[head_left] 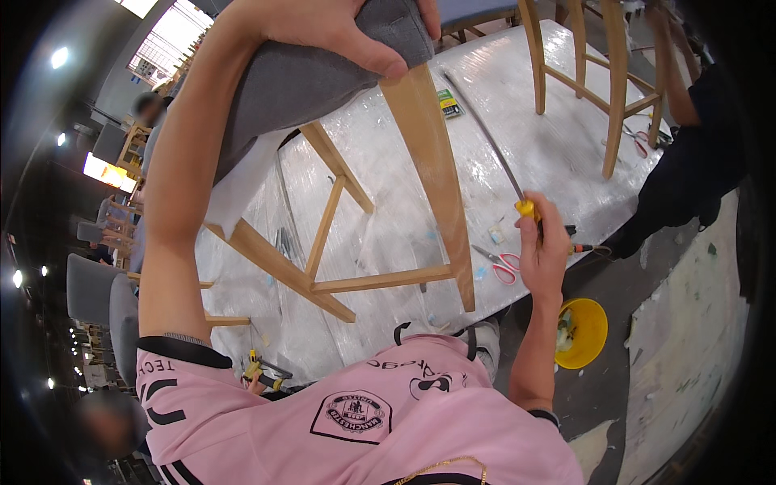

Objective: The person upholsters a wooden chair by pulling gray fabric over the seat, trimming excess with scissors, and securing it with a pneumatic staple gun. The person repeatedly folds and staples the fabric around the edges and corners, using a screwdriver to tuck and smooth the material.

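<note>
My left hand (339, 32) is closed over the corner of a grey upholstered chair seat (299, 85), with the thumb pressed near the top of a wooden leg. The chair (428, 162) is tilted, its pale wooden legs and crossbars hanging over the table. In my right hand (546, 250) is a long-shafted screwdriver (493, 141); the fingers wrap its yellow handle and the thin shaft points up and left, beside the chair leg. Red-handled scissors (503, 265) lie on the table just left of my right hand.
A plastic-wrapped table (364, 323) spreads under the chair. Another wooden-legged chair (598, 89) stands at its far right, near a co-worker in dark clothes (695, 162). A yellow bucket (594, 331) sits on the floor at right. A yellow-and-black tool (263, 372) is at lower left.
</note>
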Motion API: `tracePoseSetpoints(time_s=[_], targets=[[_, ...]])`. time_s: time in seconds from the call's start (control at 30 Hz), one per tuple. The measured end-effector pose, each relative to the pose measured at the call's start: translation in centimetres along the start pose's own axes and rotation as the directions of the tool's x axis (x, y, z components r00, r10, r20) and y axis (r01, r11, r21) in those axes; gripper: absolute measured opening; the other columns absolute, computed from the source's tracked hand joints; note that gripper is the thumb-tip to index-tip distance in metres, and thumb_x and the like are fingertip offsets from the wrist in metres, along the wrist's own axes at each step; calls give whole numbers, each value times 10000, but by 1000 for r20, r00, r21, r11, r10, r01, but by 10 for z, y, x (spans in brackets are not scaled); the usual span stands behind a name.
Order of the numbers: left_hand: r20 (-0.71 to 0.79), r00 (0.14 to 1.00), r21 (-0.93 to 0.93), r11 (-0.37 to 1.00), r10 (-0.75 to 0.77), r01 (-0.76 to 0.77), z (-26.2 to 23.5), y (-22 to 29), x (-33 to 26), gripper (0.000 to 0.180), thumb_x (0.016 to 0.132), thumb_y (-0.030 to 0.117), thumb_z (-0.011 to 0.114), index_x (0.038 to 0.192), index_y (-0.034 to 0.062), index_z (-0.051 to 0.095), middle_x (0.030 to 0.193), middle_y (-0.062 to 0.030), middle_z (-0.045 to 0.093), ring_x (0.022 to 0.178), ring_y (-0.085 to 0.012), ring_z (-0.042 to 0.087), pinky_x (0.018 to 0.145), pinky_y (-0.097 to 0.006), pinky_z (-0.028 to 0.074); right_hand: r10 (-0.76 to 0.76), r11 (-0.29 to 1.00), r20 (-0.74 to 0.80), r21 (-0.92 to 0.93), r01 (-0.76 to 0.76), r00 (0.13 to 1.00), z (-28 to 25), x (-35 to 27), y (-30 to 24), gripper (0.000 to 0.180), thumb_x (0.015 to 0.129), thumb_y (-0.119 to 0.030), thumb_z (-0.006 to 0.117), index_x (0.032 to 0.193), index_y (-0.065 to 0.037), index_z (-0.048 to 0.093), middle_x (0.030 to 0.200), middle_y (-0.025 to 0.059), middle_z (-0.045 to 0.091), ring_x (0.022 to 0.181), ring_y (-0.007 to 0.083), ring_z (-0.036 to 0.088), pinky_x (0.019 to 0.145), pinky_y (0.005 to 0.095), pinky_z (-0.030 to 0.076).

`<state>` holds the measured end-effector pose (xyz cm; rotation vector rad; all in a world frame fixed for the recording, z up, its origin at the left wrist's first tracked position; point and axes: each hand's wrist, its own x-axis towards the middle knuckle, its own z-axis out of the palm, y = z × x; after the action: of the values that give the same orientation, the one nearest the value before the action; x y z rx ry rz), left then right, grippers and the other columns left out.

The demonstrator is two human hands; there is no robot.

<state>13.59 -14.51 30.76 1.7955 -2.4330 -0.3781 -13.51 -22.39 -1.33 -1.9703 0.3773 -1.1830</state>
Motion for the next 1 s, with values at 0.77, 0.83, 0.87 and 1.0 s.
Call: tracePoseSetpoints(time_s=[0.77, 0.83, 0.87, 1.0], targets=[[61, 998, 59, 998, -25, 22, -15, -7, -3, 537, 747, 311, 755, 1185, 13, 664, 1146, -142, 688, 1077, -244, 643, 968, -352, 495, -274, 875, 151, -371, 311, 950, -10, 114, -47, 190, 952, -221, 735, 1118, -133, 759, 669, 68, 574, 537, 213, 549, 514, 354, 425], [62, 998, 56, 998, -12, 9, -13, -8, -4, 531, 741, 293, 748, 1180, 8, 660, 1141, -146, 686, 1079, -253, 641, 972, -357, 494, -332, 843, 116, -409, 350, 936, -9, 120, -45, 191, 939, -249, 747, 1104, -155, 765, 656, 47, 584, 535, 204, 551, 507, 350, 420], [54, 998, 24, 1000, -13, 12, -11, -10, -5, 526, 740, 289, 747, 1176, 7, 660, 1135, -147, 685, 1077, -257, 642, 972, -360, 493, -361, 827, 101, -425, 368, 927, -7, 123, -43, 192, 932, -263, 753, 1097, -165, 768, 649, 37, 589, 534, 199, 552, 503, 348, 417], [37, 999, 91, 996, 15, -18, -6, -9, 0, 503, 739, 285, 764, 1151, 16, 659, 1120, -142, 685, 1068, -267, 643, 967, -363, 490, -425, 771, 41, -508, 385, 904, -2, 126, -34, 180, 918, -297, 762, 1057, -183, 770, 639, 14, 592, 527, 187, 543, 493, 339, 403]])
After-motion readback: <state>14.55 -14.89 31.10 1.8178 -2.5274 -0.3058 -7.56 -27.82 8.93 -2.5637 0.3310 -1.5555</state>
